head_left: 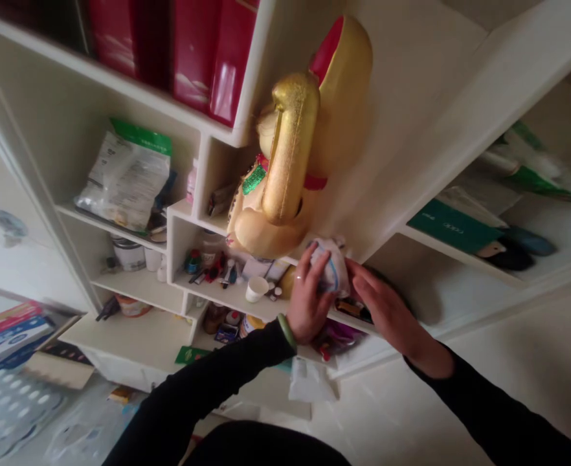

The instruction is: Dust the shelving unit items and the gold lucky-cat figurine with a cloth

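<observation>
Between my two hands sits a crumpled white packet with a blue line on it (331, 266), at the edge of a white shelf (227, 299). My left hand (309, 301), with a green bangle and a ring, grips its left side. My right hand (381, 299) presses its fingers against the lower right side. Just left of the packet stands a large gold dog figure with a red collar (276, 175). Small jars, bottles and packets crowd the shelf below my hands.
Dark red binders (193, 58) fill the top shelf. A foil-and-green bag (127, 181) lies on a left shelf, and a white paper cup (256, 288) stands near my left hand. A green book (453, 226) and dark shoes (516, 251) rest on a right shelf.
</observation>
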`<state>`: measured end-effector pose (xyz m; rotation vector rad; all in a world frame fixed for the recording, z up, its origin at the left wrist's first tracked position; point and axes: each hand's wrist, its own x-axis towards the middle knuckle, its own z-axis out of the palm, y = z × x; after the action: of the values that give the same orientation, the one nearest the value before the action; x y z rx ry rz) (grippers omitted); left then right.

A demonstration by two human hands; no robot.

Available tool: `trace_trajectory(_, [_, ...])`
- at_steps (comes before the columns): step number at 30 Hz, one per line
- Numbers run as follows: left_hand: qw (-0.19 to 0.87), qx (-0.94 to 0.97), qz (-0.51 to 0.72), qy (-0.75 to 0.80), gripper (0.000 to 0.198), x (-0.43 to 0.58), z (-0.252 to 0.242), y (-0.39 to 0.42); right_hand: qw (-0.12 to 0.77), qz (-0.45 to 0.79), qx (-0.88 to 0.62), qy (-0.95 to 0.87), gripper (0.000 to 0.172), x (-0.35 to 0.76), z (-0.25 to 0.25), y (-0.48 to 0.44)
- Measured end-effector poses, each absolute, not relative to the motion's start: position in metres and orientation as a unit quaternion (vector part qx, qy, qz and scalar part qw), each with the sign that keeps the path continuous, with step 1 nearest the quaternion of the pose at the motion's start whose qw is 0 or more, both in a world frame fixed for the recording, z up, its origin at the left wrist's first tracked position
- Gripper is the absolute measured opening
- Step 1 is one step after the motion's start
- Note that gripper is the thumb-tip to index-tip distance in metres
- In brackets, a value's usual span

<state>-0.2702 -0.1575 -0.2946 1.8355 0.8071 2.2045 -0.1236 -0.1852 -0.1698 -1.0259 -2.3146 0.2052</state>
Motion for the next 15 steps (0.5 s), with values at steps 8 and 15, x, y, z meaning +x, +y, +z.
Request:
trace_trajectory(8, [0.233, 0.620, 0.716, 0.220, 0.069, -0.219, -0.232, -0.075, 0.399, -0.347, -0.295, -0.796, 0.076, -0.089, -0.146, -0.107])
trace_trajectory(15, [0.313, 0.609, 0.684, 0.251, 0.082, -0.203, -0.241, 0.010, 0.319, -0.406, -0.383, -0.766, 0.095, -0.090, -0.169, -0.064])
